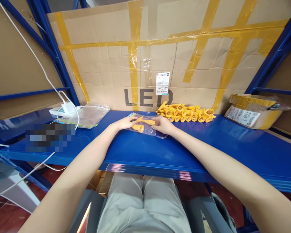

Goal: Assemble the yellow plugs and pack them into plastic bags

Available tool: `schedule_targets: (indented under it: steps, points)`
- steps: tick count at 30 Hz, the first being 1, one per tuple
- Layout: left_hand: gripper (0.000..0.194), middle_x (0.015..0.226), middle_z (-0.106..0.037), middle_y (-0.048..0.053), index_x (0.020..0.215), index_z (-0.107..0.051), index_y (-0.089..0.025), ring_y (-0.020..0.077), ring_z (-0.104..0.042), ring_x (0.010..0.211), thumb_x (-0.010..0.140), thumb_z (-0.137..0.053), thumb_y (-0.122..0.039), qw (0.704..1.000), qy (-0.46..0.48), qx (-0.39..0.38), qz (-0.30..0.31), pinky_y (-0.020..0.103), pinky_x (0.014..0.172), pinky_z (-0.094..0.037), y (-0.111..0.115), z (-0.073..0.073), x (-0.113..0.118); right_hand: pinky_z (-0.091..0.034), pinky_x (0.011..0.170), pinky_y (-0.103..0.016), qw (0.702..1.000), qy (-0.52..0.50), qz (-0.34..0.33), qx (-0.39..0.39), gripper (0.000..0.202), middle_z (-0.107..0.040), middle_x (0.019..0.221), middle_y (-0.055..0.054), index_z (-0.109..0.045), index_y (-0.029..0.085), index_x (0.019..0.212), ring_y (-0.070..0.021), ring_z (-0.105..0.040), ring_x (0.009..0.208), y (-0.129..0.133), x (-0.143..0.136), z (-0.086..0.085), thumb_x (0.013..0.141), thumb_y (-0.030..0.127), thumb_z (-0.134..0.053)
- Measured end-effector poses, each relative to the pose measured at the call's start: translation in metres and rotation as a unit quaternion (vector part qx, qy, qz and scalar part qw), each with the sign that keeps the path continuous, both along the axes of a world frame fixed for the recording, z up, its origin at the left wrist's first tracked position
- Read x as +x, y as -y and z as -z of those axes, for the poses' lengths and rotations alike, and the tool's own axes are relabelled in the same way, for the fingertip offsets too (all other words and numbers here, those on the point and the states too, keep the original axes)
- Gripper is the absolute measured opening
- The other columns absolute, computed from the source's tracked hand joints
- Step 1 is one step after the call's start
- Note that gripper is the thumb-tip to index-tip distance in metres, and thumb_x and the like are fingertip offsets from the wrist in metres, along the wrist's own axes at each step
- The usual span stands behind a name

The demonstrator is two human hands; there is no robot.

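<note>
A clear plastic bag [151, 132] lies on the blue shelf in front of me, with a few yellow flashlights [138, 128] in it or on it; I cannot tell which for each one. At its left side, my left hand [126, 123] is closed on the bag's edge, thumb and fingers near a flashlight. My right hand [165, 125] curls its fingers around the right end of another yellow flashlight [149, 122], over the bag. Just behind my right hand lies a stacked pile of yellow flashlights [186, 113], most with their round lenses facing me.
The blue shelf [140, 155] is backed by a tall taped carton [106, 71]. More clear bags [93, 115] lie at left, beside a white power strip [68, 109] with cables and a blurred dark object [49, 136]. A small opened carton [253, 111] stands at right.
</note>
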State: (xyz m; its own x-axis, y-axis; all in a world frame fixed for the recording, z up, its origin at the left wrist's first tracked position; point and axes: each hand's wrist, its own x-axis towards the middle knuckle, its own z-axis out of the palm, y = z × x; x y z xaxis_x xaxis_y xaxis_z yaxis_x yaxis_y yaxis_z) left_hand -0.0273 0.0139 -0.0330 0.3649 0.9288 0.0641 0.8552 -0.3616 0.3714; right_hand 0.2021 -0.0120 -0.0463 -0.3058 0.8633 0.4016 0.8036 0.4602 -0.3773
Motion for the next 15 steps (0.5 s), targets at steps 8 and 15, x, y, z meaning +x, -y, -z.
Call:
schedule_targets:
  steps: [8,15]
  points:
    - [0.051,0.142,-0.049,0.002,0.137,-0.050,-0.022,0.0216,-0.048,0.127,0.087,-0.041,-0.030,0.999,-0.031,0.013,0.022,0.029,0.106,-0.036,0.007,-0.004,0.007,-0.044,0.097,-0.034,0.999,0.018,-0.025,0.044,0.034,-0.068,0.112,-0.013,-0.069,0.012,0.111,-0.0254,-0.060,0.110,-0.016,-0.004,0.006,0.077,0.014,-0.066]
    - [0.050,0.146,-0.044,0.000,0.135,-0.052,-0.023,0.0205,-0.045,0.130,0.087,-0.038,-0.028,0.999,-0.029,0.017,0.038,0.028,0.108,-0.035,0.009,-0.004,0.008,-0.047,0.095,-0.034,0.999,-0.053,0.008,0.001,0.041,-0.065,0.119,-0.012,-0.065,0.013,0.116,-0.0234,-0.063,0.106,-0.010,-0.006,0.005,0.076,0.015,-0.068]
